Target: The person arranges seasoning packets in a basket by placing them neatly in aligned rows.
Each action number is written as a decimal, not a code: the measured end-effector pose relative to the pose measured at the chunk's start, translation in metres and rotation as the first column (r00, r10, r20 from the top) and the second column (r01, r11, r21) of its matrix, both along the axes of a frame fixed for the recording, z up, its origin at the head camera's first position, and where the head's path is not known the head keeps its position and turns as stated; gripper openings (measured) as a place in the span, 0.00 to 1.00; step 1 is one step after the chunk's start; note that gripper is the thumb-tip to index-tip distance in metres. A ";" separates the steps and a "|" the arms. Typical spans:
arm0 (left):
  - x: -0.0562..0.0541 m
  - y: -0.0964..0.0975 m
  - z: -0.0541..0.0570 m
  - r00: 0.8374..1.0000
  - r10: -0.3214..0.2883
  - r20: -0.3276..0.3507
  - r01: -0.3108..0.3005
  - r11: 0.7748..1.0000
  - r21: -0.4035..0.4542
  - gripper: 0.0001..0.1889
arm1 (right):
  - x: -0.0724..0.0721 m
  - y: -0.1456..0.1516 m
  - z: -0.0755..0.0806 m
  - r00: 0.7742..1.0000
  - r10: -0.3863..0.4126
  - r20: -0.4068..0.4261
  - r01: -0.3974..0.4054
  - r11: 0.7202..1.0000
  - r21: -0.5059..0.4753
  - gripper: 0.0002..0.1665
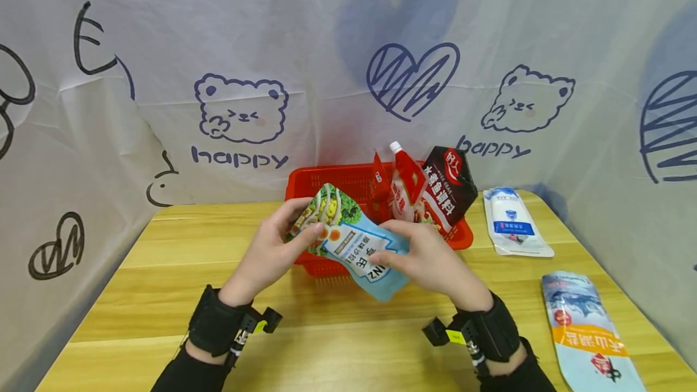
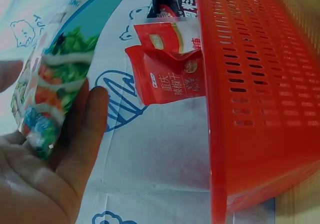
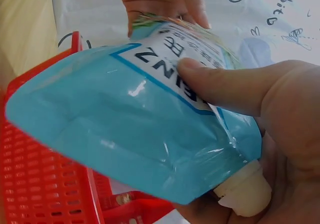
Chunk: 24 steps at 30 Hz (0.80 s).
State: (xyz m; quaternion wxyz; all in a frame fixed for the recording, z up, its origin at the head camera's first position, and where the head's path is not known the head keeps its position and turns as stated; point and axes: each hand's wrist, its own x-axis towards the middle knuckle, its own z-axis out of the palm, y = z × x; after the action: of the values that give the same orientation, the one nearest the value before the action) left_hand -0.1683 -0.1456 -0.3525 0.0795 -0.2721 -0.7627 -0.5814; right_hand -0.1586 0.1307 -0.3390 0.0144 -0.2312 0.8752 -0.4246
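Note:
Both hands hold a light blue salad dressing pouch [image 1: 359,247] in front of the red basket [image 1: 376,171]. Its bottom end, printed with salad, lies between the thumb and fingers of my left hand [image 1: 274,247]. My right hand [image 1: 430,256] grips the other end, thumb across the label. In the right wrist view a whitish screw cap [image 3: 245,189] sticks out beside the right palm. Inside the basket stand a red packet [image 1: 379,186], a red pouch with a white cap [image 1: 405,183] and a black-and-red seasoning packet [image 1: 449,186].
To the right of the basket lies a white and blue pouch [image 1: 514,222]. Nearer the front right edge is a blue and orange salt pouch [image 1: 590,334]. A white cloth with drawings [image 1: 321,107] hangs behind and along the sides of the wooden table [image 1: 337,356].

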 end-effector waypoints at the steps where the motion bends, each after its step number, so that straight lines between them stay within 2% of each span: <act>1: 0.000 0.000 0.000 1.000 -0.007 0.011 0.007 1.000 -0.021 0.22 | 0.000 0.001 0.001 1.000 0.008 -0.003 -0.008 1.000 0.012 0.24; 8: 0.001 0.002 0.000 0.999 -0.021 0.027 0.024 0.995 -0.099 0.22 | -0.002 0.006 0.002 0.995 0.085 -0.045 -0.080 0.992 0.097 0.23; 15: 0.001 0.001 -0.003 0.999 -0.048 -0.003 0.047 0.988 -0.148 0.13 | -0.003 0.005 0.001 0.995 0.100 -0.014 -0.097 0.985 0.139 0.23; 19: 0.001 0.002 -0.002 0.999 -0.022 -0.033 0.017 0.989 -0.144 0.12 | -0.003 0.004 0.000 0.998 0.056 -0.027 -0.053 0.992 0.112 0.23; 24: 0.000 0.003 -0.003 0.996 0.011 -0.088 -0.021 0.994 -0.107 0.12 | -0.004 0.004 0.000 0.998 -0.066 -0.009 0.066 0.998 -0.009 0.24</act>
State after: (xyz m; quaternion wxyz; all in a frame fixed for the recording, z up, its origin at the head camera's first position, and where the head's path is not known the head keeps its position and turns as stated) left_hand -0.1680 -0.1430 -0.3552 0.1027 -0.2950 -0.7908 -0.5263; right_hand -0.1627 0.1350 -0.3394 -0.0046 -0.2041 0.8805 -0.4278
